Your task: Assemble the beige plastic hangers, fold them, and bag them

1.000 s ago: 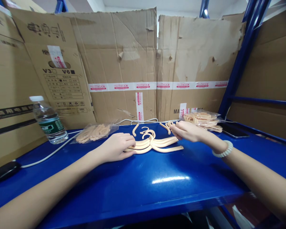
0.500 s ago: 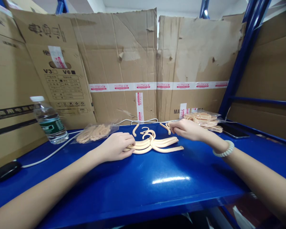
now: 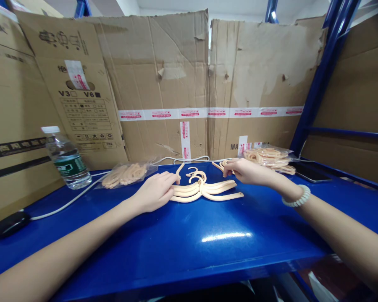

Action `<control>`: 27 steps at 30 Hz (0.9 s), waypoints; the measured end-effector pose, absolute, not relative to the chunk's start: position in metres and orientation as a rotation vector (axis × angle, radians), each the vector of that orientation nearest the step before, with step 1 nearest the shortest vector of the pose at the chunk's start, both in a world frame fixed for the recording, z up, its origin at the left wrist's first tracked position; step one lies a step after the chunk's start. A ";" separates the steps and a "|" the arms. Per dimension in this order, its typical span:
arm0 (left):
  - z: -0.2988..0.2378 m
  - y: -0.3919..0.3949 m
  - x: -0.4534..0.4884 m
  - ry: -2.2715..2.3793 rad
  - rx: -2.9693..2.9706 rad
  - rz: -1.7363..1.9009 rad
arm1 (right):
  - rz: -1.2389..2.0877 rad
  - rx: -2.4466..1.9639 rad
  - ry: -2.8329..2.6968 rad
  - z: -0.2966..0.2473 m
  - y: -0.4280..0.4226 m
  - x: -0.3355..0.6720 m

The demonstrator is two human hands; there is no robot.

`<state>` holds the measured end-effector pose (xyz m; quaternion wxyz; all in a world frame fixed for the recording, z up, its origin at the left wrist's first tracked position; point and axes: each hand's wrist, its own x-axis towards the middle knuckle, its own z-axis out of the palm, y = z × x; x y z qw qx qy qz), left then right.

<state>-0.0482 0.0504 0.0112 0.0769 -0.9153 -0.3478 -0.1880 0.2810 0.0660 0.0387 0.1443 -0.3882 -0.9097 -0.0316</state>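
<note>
Several smooth, cream-coloured curved strips (image 3: pixel 220 197) lie in a fanned bundle on the blue table, joining near its middle. Small curled pieces (image 3: pixel 197 175) sit just behind that join. My left hand (image 3: pixel 156 192) is at the bundle's left ends, covering some of them. Its closed fingertips meet the lower end of a short cream strip (image 3: pixel 180 168). My right hand (image 3: pixel 247 171) hovers over the far side of the table, fingers pinched together beside a few short thin strips (image 3: pixel 218 166). What lies between those fingertips is hidden.
Clear bags of tan strips lie at the left (image 3: pixel 126 175) and right (image 3: pixel 267 158). A water bottle (image 3: pixel 67 161), a black mouse-like object (image 3: pixel 9 224) and a phone (image 3: pixel 311 173) rest on the table (image 3: pixel 164 251). Cardboard (image 3: pixel 157 84) walls the back; a white cable (image 3: pixel 69 205) runs along it.
My left hand has shifted slightly up and away from the left ends of the bundle, onto the short strip behind. My right hand has dipped a little, fingers curling.
</note>
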 end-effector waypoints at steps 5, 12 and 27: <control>-0.009 0.065 -0.050 -1.204 -2.807 -1.010 | -0.100 -1.159 -2.626 0.040 0.063 0.278; -0.014 0.068 -0.048 -1.240 -2.810 -1.070 | -0.113 -1.202 -2.597 0.041 0.060 0.277; -0.011 0.066 -0.047 -1.280 -2.824 -1.096 | -0.138 -1.243 -2.598 0.044 0.059 0.276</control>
